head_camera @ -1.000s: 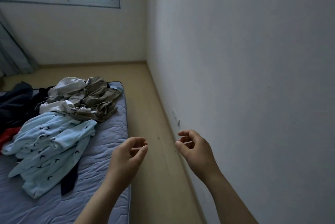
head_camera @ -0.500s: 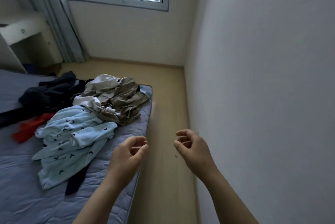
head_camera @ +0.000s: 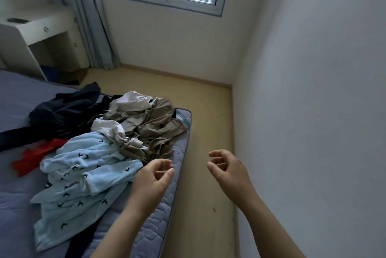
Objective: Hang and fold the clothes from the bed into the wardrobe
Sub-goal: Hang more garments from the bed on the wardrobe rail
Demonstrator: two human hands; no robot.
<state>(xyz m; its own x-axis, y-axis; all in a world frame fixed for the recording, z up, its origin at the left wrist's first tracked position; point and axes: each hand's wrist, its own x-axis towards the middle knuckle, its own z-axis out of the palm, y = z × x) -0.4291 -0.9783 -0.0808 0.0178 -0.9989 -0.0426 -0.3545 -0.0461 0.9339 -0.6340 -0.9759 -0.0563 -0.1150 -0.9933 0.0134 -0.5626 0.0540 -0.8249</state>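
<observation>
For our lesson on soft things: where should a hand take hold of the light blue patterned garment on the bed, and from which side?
Probably the bunched fold on the right edge of the light blue garment, nearest the left hand, coming from the floor-side edge of the bed. That fold stands raised and uncovered, while the far end seems tucked under the beige clothes.

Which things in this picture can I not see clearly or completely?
Wardrobe: nowhere in the head view, outside the frame.
Red garment: head view, partly covered by the light blue garment and dark clothes; its kind is unclear.
Dark object on the white desk: head view, too small to identify.
Mattress label: head view, print too small to read.
Bed: cut off by the left and bottom edges.
</observation>
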